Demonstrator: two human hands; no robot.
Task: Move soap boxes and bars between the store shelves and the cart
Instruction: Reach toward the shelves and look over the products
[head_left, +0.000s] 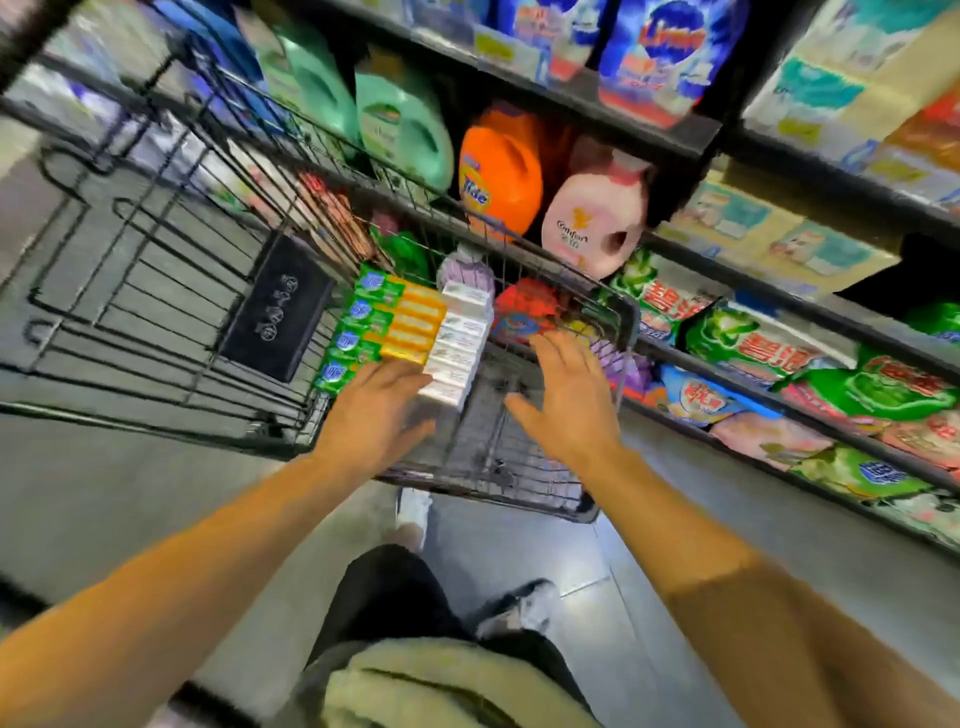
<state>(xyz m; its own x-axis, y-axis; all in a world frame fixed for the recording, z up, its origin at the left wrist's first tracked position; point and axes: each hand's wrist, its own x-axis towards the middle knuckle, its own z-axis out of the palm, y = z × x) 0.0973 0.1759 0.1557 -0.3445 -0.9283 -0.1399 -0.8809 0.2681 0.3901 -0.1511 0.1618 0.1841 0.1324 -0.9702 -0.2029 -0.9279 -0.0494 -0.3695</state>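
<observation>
two rows of soap boxes (415, 325) already sit by the cart (618, 312) near edge. left hand (379, 410) lies flat on them; right hand (563, 395) is spread, holding nothing. more may follow.

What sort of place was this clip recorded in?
Most likely a supermarket's laundry and cleaning aisle. Shelves carry detergent jugs, among them an orange Tide bottle, and bagged washing powder. A wire shopping cart beside them holds rows of soap boxes.
</observation>
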